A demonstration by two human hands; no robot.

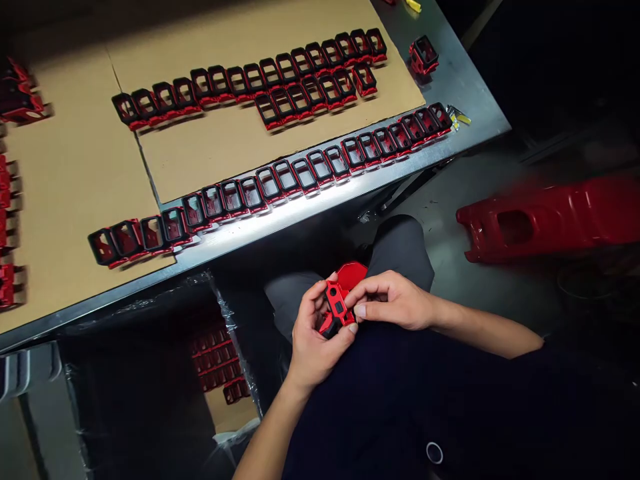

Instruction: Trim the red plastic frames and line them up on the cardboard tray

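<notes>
A small red and black part [339, 303] is held over the lap, near a round red surface [353, 272]. My left hand [315, 333] wraps round this part from the left, thumb along its lower edge. At the part's right side is my right hand [393, 301], its thumb and index finger nearly together; whether something small sits between them is too small to tell. Beyond my hands, a long row of black-rimmed red parts [267, 183] runs along the table's front edge.
Two more rows of such parts [285, 67] stand on cardboard [210, 153] over the metal table [470, 100]. One part [424, 55] stands at the right, near small yellow-tipped pieces [459, 118]. A red plastic object [550, 220] is at right; a lined box [233, 413] lies below left.
</notes>
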